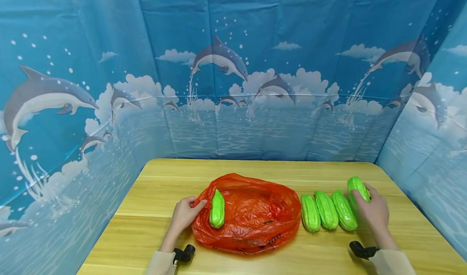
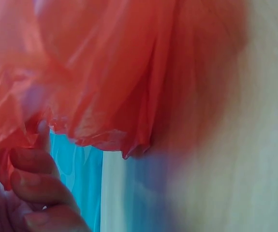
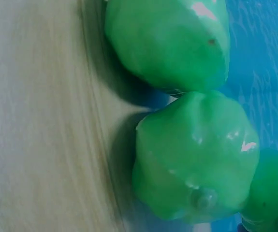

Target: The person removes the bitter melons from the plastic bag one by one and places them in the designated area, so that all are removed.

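Note:
A red plastic bag lies spread with its mouth open in the middle of the table. My left hand pinches the bag's left rim, and its curled fingers show against the film in the left wrist view. One shiny green ridged gourd rests inside the bag near that hand. On the right, my right hand grips another green gourd between thumb and fingers, its far end tilted up. Beside it, several matching gourds form a row. The right wrist view shows the held gourd partly cut off.
The wooden table has rounded far corners. A blue dolphin-print curtain hangs along its back and sides. Black wrist straps with mounts sit on both wrists. Dark printing marks the bag's front side.

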